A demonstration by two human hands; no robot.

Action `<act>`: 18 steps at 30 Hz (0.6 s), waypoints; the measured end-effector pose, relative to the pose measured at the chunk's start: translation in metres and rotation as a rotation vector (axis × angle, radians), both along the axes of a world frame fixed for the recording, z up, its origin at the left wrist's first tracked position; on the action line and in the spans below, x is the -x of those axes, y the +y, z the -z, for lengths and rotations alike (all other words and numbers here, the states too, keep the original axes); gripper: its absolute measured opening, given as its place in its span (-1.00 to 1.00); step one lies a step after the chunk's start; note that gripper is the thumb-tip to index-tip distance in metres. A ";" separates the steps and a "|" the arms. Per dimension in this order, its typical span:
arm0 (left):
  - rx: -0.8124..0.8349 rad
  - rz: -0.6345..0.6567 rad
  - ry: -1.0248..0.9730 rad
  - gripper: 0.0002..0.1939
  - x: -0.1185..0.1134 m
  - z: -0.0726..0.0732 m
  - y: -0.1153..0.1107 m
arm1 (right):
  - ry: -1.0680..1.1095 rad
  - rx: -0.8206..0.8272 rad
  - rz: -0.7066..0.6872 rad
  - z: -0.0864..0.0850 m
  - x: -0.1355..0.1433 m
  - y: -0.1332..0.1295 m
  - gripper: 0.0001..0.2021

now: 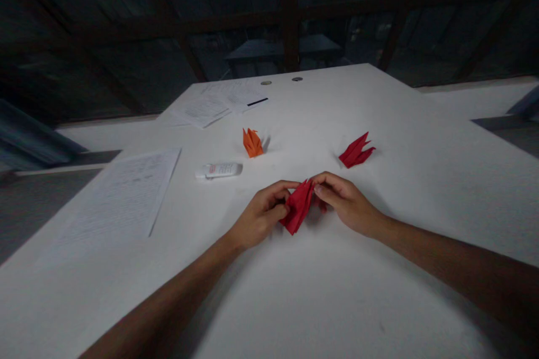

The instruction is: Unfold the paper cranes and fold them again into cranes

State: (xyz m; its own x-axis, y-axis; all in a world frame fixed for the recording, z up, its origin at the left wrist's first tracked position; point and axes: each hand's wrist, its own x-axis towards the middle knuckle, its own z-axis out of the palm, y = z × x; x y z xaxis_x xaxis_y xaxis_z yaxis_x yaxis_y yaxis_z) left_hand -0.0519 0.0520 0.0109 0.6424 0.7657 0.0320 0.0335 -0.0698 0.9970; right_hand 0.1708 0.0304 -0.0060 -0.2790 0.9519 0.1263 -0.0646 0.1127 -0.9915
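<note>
Between my hands, just above the white table, is a folded red origami paper crane (pixel 298 208) with its lower corner pointing toward me. My left hand (pixel 264 212) pinches its left side between thumb and fingers. With thumb and index finger, my right hand (pixel 344 199) grips the narrow tip at the crane's upper right. Beyond my right hand rests another red origami crane (pixel 356 151), lying tilted on the table. An orange origami crane (pixel 252 143) stands upright past my left hand.
A white correction-fluid-like bottle (pixel 219 170) lies left of the orange crane. A printed sheet (pixel 122 196) covers part of the table's left side, and more papers (pixel 206 107) overlap farther back. Two round discs (pixel 297 79) sit near the far edge of the table (pixel 421 179), before dark windows.
</note>
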 end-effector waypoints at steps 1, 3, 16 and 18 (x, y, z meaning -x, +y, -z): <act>-0.005 -0.003 0.003 -0.53 0.000 0.001 0.000 | -0.001 0.005 0.000 0.000 0.000 0.000 -0.79; -0.021 -0.004 0.020 -0.52 0.000 0.002 -0.001 | -0.002 0.018 0.009 -0.001 0.001 -0.001 -0.78; -0.384 -0.365 0.210 -0.69 -0.010 0.008 -0.011 | 0.062 -0.001 0.177 0.005 0.006 -0.010 -0.90; -0.421 -0.360 0.236 -0.76 -0.010 0.005 -0.014 | 0.022 -0.025 0.184 0.005 0.007 -0.013 -0.86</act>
